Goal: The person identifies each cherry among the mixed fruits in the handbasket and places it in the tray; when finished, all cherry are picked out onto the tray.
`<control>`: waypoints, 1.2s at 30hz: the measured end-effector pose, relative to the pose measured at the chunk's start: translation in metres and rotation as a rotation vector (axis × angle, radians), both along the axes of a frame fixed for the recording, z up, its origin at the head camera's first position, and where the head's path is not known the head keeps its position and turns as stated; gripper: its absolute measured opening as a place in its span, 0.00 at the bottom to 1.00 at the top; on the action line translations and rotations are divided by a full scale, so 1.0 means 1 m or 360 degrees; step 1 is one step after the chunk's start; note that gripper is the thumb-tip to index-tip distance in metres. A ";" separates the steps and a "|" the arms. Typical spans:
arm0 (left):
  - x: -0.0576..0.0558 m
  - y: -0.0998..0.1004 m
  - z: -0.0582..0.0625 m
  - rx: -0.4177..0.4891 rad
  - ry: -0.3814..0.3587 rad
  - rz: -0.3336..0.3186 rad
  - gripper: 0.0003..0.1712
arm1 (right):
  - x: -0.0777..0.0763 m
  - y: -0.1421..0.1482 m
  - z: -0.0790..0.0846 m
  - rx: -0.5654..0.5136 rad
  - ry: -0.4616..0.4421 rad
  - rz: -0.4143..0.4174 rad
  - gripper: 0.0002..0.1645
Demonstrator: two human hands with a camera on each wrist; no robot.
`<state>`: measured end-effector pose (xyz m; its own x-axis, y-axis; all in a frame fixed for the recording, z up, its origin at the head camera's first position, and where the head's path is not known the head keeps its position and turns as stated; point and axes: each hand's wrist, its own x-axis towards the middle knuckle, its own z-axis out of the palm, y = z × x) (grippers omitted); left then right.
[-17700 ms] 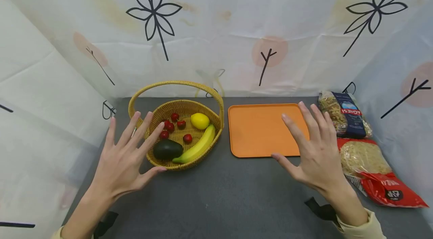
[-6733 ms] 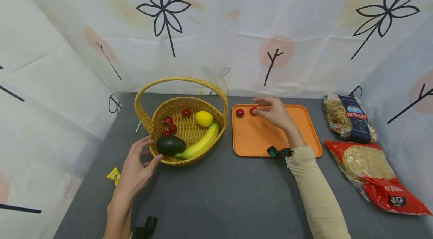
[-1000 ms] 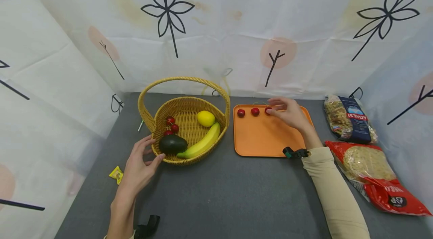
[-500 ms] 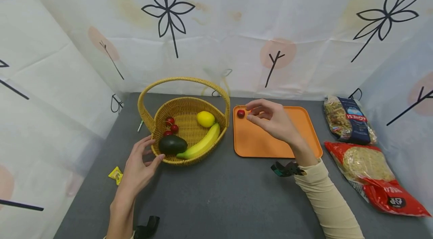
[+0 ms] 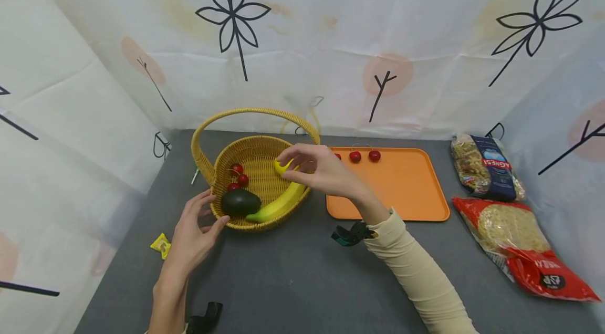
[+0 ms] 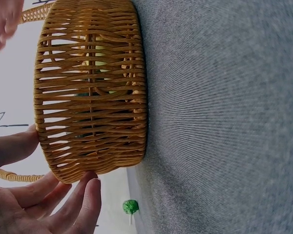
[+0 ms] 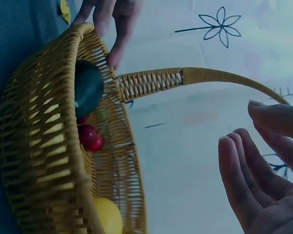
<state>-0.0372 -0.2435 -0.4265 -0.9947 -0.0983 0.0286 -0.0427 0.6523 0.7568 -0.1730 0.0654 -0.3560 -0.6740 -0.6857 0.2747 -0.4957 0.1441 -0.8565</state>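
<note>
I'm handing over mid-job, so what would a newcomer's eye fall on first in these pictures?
Probably the orange tray, right of centre in the head view, with three cherries along its far edge. Then the wicker basket to its left, with a banana, avocado, lemon and more cherries inside. The empty right hand hovers over the basket's right side, while the left hand holds its near left side.

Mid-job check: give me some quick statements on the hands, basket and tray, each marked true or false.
1. The left hand touches the basket. True.
2. In the head view, the right hand partly hides the lemon. True.
3. The right hand grips the lemon. False: its fingers hold nothing.
4. Three cherries lie on the orange tray. True.
5. All the cherries are on the orange tray. False: others lie in the basket.
</note>
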 end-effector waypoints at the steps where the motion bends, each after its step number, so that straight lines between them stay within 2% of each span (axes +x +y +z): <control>1: 0.000 0.000 0.000 0.0001 0.0001 0.0001 0.36 | -0.003 -0.008 -0.001 0.0016 -0.0011 0.0029 0.17; 5: 0.000 0.000 0.000 -0.0001 -0.0007 0.0007 0.36 | -0.020 -0.040 -0.009 0.0135 -0.0012 0.0105 0.18; 11: 0.001 0.001 0.001 -0.0012 -0.0041 0.0022 0.36 | -0.047 -0.081 -0.028 0.0378 -0.0028 0.0132 0.20; 15: 0.000 0.001 0.002 -0.0013 -0.0041 0.0017 0.36 | -0.060 -0.101 -0.036 0.0518 -0.0143 0.0177 0.21; 19: 0.000 0.001 0.002 -0.0014 -0.0033 0.0013 0.36 | -0.070 -0.116 -0.045 0.0594 -0.0321 0.0217 0.21; 26: 0.001 0.001 0.002 -0.0008 -0.0044 0.0015 0.36 | -0.072 -0.129 -0.058 0.0666 -0.0655 0.0256 0.24; 30: 0.001 0.002 0.002 -0.0009 -0.0045 0.0015 0.36 | -0.069 -0.131 -0.064 0.0702 -0.0651 0.0266 0.25; 36: 0.000 0.003 0.001 -0.0009 -0.0042 0.0015 0.36 | -0.066 -0.129 -0.067 0.0709 -0.0562 0.0222 0.23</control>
